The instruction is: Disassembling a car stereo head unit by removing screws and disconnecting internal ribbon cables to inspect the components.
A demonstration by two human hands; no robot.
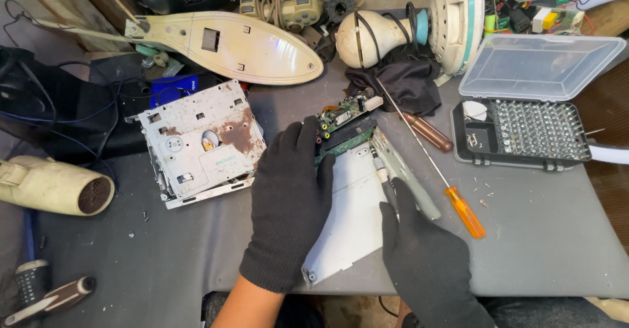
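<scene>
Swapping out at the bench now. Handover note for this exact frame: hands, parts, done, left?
Left hand, black-gloved, lies flat on the white metal panel, fingertips at the green circuit board.
Right hand, gloved, grips a slim grey driver pointed at the board's edge.
Rusty metal chassis sits apart to the left.
Orange-handled screwdriver and open bit case lie to the right.
Done: chassis separated, loose screws lie about.
Left: board still sits on the panel.

- Left hand (290, 203), gloved black, lies flat on a white metal chassis (350, 226) at the bench (544, 236) centre.
- Right hand (426, 262) grips the chassis's 3 o'clock edge.
- An orange-handled screwdriver (466, 211) lies just beyond, at 3 o'clock.
</scene>
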